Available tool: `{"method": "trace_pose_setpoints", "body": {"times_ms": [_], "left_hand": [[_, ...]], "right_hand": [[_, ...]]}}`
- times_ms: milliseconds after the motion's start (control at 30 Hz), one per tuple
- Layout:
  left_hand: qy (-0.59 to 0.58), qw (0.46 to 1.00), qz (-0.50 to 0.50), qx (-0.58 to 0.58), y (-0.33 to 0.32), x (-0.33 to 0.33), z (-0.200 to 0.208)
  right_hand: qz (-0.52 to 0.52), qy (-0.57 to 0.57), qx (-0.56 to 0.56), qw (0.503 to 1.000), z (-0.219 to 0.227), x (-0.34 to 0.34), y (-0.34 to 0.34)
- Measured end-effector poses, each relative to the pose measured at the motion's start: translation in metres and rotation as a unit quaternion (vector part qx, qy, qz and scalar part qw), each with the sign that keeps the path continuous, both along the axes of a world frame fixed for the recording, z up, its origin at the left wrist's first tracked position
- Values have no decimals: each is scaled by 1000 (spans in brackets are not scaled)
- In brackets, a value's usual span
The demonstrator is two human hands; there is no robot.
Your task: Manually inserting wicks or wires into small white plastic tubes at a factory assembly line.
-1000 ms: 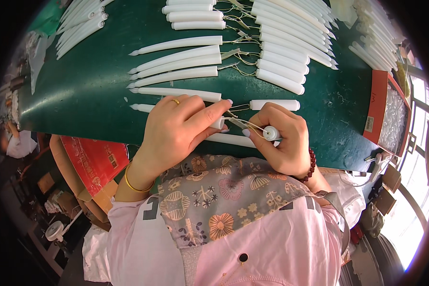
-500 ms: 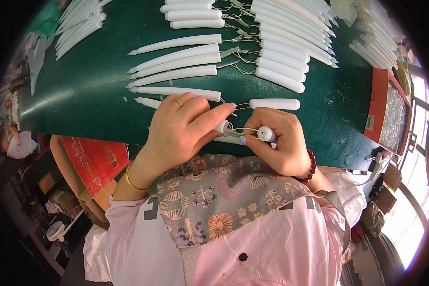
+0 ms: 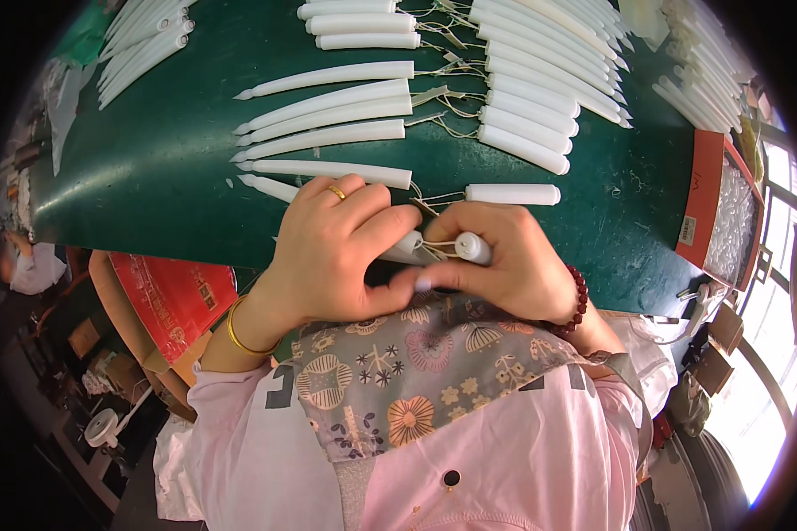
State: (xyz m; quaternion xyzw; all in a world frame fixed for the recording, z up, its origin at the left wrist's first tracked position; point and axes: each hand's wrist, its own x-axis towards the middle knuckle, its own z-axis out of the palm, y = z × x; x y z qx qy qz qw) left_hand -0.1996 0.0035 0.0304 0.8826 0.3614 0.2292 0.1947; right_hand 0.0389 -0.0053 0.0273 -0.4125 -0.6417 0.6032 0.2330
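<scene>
Since half a second ago, the right hand moves leftward, bringing the short cylinder closer to the white tube, and the left hand curls its forefinger back. Both pieces are near the middle of the tabletop's near edge. The left hand closes around the tube close to its end; the right pinches the cylinder, its round end exposed. The thumbs appear to meet, but whether they press anything between them I cannot tell. Pale wires span the gap.

To handle this well, I would steady the tube, keep the wires slack and untwisted, and let the fingers take any pull.

The hands hold one tube and one cylinder. Toward the far edge lie three short pieces; nearer, five tapered sticks, plus a sixth tip beyond the left hand, perhaps the held tube's own. Rightward, four capped pieces sit together, a fifth apart, nearer the near edge. The pile beyond overlaps too much to count. One red box stands at the right edge.
</scene>
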Motion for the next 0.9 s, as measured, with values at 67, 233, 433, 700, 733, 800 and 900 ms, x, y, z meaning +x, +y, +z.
{"method": "trace_pose_setpoints", "body": {"times_ms": [67, 233, 433, 700, 733, 800, 900], "left_hand": [[-7, 1000, 17, 6, -2, 1, -4], [-32, 996, 78, 40, -1, 3, -6], [-38, 993, 101, 53, 0, 3, -7], [-11, 982, 178, -69, -10, 7, -7], [25, 973, 177, -143, -9, 7, 2], [-14, 981, 155, -115, -7, 7, -4], [-37, 989, 101, -99, -6, 3, -5]], "right_hand": [[16, 11, -33, 999, -1, 0, 3], [46, 73, -94, 992, -6, 0, 4], [32, 94, -95, 990, -5, 3, 5], [8, 31, 171, 985, -10, 2, -5], [-3, -2, 169, 986, -9, 1, -6], [-14, -34, 167, 985, -6, 2, -7], [12, -73, 157, 985, -4, 4, -9]]}}
